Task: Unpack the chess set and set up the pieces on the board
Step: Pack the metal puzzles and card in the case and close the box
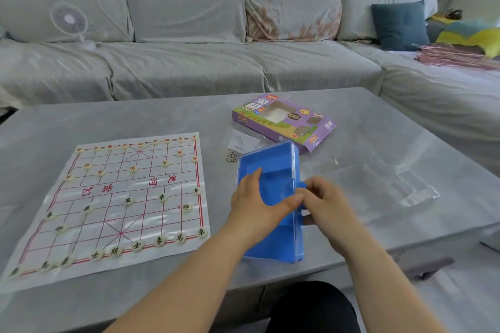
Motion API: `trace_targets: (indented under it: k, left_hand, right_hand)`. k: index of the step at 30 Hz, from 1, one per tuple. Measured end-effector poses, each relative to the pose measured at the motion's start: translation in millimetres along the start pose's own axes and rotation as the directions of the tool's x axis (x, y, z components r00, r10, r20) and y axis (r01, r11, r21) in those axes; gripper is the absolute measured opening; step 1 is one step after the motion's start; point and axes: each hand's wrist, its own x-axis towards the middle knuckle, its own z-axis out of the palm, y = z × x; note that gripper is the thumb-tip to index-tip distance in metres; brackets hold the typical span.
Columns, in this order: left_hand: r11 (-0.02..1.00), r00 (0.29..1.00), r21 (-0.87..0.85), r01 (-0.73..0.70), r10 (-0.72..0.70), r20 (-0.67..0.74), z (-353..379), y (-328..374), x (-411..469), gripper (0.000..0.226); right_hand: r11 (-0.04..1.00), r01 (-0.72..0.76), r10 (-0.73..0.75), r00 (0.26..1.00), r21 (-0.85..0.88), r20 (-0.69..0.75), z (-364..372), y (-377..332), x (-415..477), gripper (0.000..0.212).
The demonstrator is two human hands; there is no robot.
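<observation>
The blue case (pixel 273 159) lies on the table (pixel 378 130) near its front edge, its long axis running 6 to 12 o'clock with the far end tipped slightly toward 1. The board (pixel 151 219), with pieces (pixel 138 245) on it, lies at its 9 o'clock. The left hand (pixel 259 203) reaches in palm-down and grips the case's left side, thumb stretched across, while the right hand (pixel 327 203) has its fingers curled together, pinching the right edge.

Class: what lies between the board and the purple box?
Head view: a white card and, nearer, a metal ring lie between the board and the purple box.
</observation>
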Motion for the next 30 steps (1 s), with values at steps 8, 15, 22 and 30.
trace_targets:
  k: [8, 15, 22, 30]
  left_hand:
    - [0.998, 0.996, -0.068, 0.002, -0.008, -0.090, -10.9, 1.7, -2.2, 0.060]
    - [0.993, 0.977, 0.092, -0.072, 0.089, -0.193, -10.4, 1.6, -4.8, 0.058]
    - [0.971, 0.966, 0.199, -0.129, 0.169, -0.197, -10.9, 8.9, -0.9, 0.056]
    - [0.962, 0.946, 0.093, -0.258, 0.271, -0.178, -15.6, 25.6, 22.9, 0.062]
  right_hand:
    - [0.997, 0.062, -0.058, 0.996, -0.052, 0.073, -0.9, -9.4, -12.6, 0.018]
    - [0.991, 0.096, -0.090, 0.994, -0.090, 0.068, -1.6, -6.9, -12.5, 0.019]
    - [0.985, 0.111, -0.106, 0.993, -0.130, 0.044, -2.7, -4.0, -6.5, 0.012]
    - [0.960, 0.130, -0.127, 0.991, -0.246, 0.030, 1.1, -9.0, -0.2, 0.008]
